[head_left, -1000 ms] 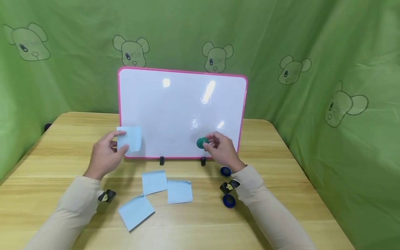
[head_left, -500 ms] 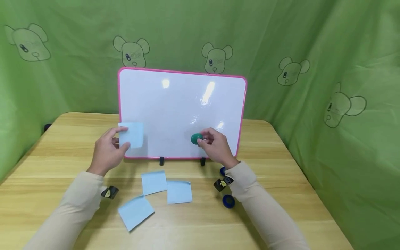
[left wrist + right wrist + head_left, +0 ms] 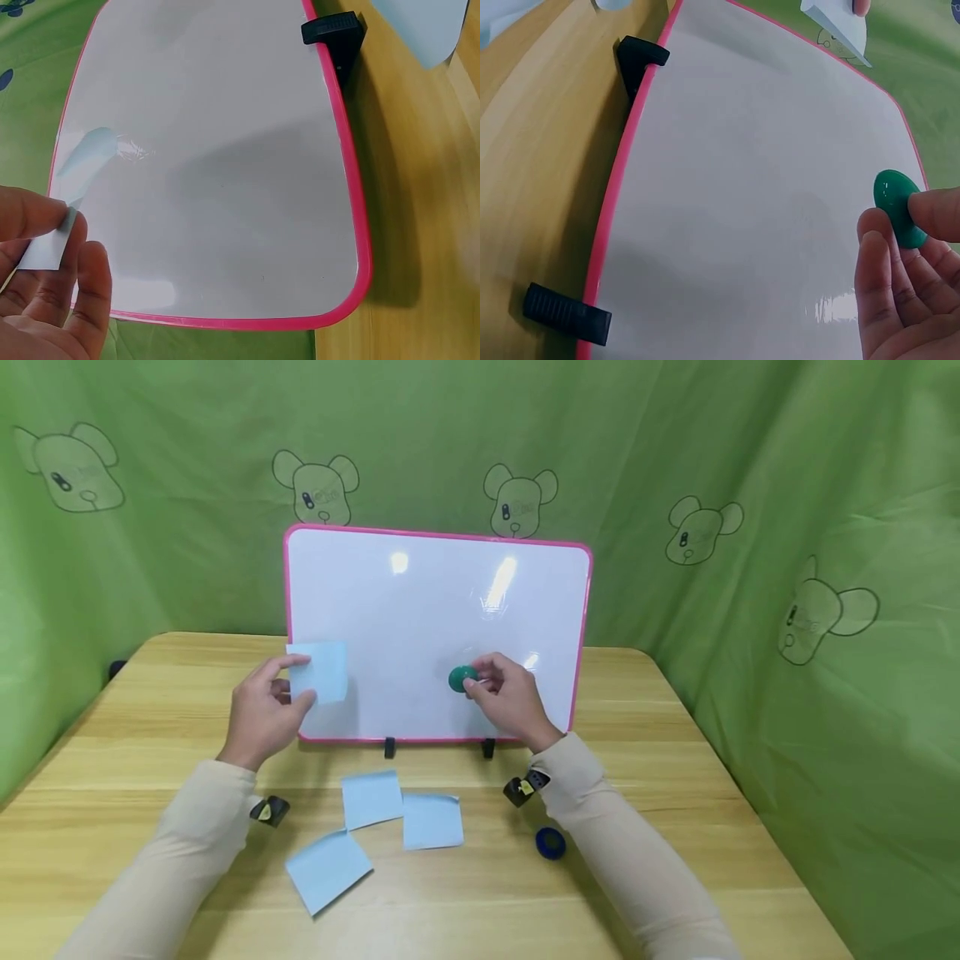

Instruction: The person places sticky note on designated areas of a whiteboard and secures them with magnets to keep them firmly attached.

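Note:
In the head view my left hand [image 3: 262, 710] pinches a light blue sticky note [image 3: 321, 673] by its left edge, between thumb and fingers. The note overlaps the lower left of a pink-framed whiteboard [image 3: 405, 627]; the left wrist view shows it held out in front of the board, seen nearly edge-on. My right hand [image 3: 510, 697] pinches a round green magnet [image 3: 894, 201] between thumb and fingertips, in front of the board's lower right. The board's white face bears only light reflections and shadows.
Three more blue sticky notes [image 3: 432, 821] lie on the wooden table [image 3: 660, 827] before the board. A dark blue round magnet [image 3: 551, 843] lies near my right forearm. Black clip feet [image 3: 389, 747] hold the board upright. A green curtain [image 3: 420, 435] hangs behind.
Both hands have moved upward, the left slightly right with the sticky note, the right leftward with the green magnet. My right sleeve now hides the farther blue magnet.

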A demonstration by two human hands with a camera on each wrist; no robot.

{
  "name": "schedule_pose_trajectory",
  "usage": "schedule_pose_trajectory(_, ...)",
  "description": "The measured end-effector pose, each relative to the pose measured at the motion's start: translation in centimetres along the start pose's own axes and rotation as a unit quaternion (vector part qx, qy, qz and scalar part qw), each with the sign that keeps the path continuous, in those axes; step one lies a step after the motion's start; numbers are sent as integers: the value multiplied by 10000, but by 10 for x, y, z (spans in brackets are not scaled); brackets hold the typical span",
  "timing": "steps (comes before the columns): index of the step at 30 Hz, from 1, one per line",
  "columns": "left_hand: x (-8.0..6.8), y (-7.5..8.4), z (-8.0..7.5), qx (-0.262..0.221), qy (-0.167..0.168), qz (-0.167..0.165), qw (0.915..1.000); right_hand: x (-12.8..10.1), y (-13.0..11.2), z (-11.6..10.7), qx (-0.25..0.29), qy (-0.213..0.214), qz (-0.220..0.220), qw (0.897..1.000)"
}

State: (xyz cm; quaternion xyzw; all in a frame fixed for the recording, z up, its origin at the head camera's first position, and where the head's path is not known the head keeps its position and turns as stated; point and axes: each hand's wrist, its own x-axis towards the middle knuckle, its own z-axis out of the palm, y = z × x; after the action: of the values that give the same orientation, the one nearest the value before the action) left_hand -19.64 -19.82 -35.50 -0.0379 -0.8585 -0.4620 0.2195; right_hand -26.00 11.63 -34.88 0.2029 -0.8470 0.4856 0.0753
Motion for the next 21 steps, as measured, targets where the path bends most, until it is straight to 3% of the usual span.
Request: schedule_pose_trajectory(21,20,4,11,-5,157,62,9999,23,-11,12,146,189,-311,9992)
